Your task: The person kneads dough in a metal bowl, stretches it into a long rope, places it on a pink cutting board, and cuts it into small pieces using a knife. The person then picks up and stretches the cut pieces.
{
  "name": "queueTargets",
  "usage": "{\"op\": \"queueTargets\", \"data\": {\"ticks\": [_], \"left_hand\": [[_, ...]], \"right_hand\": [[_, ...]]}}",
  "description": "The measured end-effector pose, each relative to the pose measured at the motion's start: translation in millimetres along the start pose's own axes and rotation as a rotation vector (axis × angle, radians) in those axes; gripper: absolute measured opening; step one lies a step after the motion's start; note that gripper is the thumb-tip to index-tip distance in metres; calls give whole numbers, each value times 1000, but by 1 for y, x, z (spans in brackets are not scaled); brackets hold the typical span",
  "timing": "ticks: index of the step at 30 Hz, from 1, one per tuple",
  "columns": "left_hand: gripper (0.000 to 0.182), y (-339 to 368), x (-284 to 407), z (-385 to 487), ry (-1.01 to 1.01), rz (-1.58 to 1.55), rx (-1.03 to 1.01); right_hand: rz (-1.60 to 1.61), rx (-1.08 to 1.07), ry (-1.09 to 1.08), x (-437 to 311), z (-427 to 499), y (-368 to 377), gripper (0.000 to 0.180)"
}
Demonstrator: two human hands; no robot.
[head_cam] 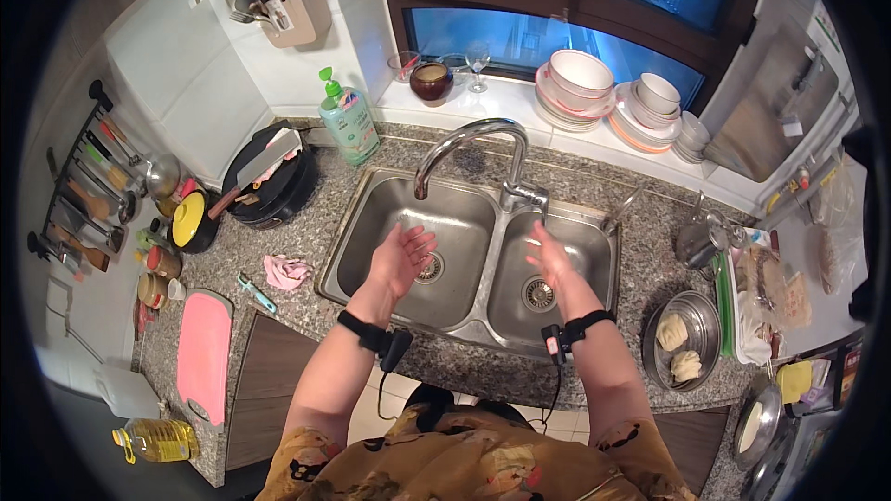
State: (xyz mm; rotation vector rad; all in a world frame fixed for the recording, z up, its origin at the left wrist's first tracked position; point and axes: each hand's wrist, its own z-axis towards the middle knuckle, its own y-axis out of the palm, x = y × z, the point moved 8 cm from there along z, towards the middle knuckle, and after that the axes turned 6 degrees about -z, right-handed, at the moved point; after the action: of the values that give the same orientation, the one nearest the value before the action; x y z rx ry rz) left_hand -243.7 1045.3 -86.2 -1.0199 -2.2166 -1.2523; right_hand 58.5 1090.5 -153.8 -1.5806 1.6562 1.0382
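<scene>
My left hand (401, 259) hovers over the left basin (445, 223) of a stainless steel double sink, palm turned inward, fingers spread, holding nothing. Over the right basin (581, 257) is my right hand (551, 257), likewise bare with fingers apart. Each basin shows a drain, the left drain (429, 267) partly behind my left hand and the right drain (539, 293) in plain sight. Between and beyond the hands rises a chrome faucet (514, 153), its spout turned over the left basin. No water stream shows. Black straps with small devices and cables circle both wrists.
Left of the sink lie a pink cloth (287, 271), a turquoise peeler (256, 292) and a pink cutting board (205, 355). A cleaver (268, 158) rests across a black pot (278, 195). A soap bottle (350, 126) stands behind. At right, a steel bowl (711, 323) holds two dough pieces.
</scene>
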Motion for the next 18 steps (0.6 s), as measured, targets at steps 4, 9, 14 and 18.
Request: {"op": "queueTargets", "data": {"ticks": [4, 9, 14, 18], "left_hand": [[45, -5, 6, 59, -21, -77, -24], [41, 14, -2, 109, -74, -61, -30], [59, 24, -51, 86, -234, 1, -88], [61, 4, -39, 89, -310, -149, -122]], "right_hand": [[47, 263, -50, -3, 23, -36, 85], [-40, -19, -119, 15, 27, 94, 77], [169, -18, -150, 22, 53, 204, 77], [-285, -4, -558, -2, 41, 256, 70]]}}
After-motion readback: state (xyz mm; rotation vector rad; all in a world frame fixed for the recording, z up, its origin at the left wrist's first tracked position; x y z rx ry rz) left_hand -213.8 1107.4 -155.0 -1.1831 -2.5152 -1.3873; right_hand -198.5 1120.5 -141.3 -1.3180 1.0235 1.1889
